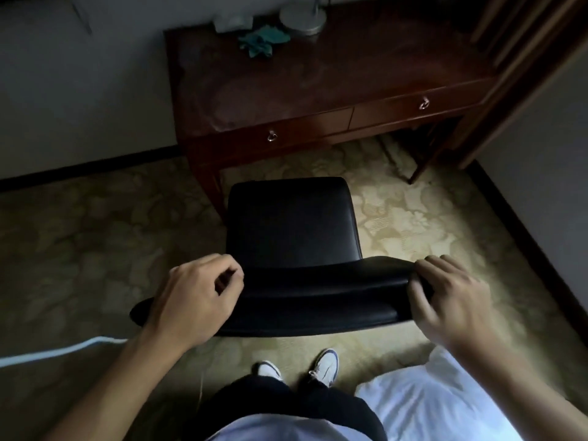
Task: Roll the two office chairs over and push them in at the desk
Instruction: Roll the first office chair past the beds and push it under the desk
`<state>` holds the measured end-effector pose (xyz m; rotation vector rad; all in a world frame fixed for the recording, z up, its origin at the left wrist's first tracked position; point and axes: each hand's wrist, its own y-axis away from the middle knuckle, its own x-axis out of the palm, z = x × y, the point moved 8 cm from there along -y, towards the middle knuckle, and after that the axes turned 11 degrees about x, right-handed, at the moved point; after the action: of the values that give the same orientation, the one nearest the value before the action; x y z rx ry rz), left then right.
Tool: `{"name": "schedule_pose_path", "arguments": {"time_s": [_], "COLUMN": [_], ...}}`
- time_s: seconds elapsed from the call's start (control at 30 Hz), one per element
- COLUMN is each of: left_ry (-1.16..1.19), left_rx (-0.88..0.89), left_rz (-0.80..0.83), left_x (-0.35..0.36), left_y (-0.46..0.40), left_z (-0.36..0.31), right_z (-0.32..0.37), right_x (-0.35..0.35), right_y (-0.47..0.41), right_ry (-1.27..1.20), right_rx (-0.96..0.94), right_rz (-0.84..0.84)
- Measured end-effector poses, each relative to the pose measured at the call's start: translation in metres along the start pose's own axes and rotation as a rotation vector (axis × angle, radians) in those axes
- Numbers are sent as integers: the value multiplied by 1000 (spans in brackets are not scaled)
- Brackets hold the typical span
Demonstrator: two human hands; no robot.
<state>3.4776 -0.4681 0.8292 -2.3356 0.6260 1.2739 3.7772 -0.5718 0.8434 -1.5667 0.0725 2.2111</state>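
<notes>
A black leather chair (291, 230) stands on the carpet just in front of the dark wooden desk (318, 78), its seat facing the desk's left half. Its curved backrest top (318, 297) runs across right in front of me. My right hand (451, 300) grips the backrest's right end, fingers curled over the edge. My left hand (194, 297) lies over the left part of the backrest with fingers loosely curled; I cannot see whether it clasps the edge. Only one chair is in view.
The desk has two drawers with ring pulls (272, 136) and carries a teal cloth (262, 43) and a round lamp base (302, 17). White bedding (423, 405) lies at lower right. Walls close in on the left and the right. My shoes (324, 366) stand behind the chair.
</notes>
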Motion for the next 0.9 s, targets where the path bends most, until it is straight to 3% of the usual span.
{"name": "schedule_pose_path", "arguments": {"time_s": [0.17,0.3,0.5,0.67,0.9], "left_ry": [99,78,-132,-117,-136], "left_rx": [155,175,2,-176,-231], "left_rz": [-5,-20,-251,-247,-309], "left_x": [7,8,-6,3,2], "left_y": [4,10,16,27,24], "left_z": [-42,-40,-33,-31,-25], "right_z": [-18,-19,-17,-19,-21], "right_x": [-7,-5,-2,0,4], "right_y": [-10,-12,-15,-18,-23], "right_ry": [-6,-5,19,43,71], "right_rx": [-18,-4,-16,7,-44], "right_rz": [-14,-9,16,58,106]}}
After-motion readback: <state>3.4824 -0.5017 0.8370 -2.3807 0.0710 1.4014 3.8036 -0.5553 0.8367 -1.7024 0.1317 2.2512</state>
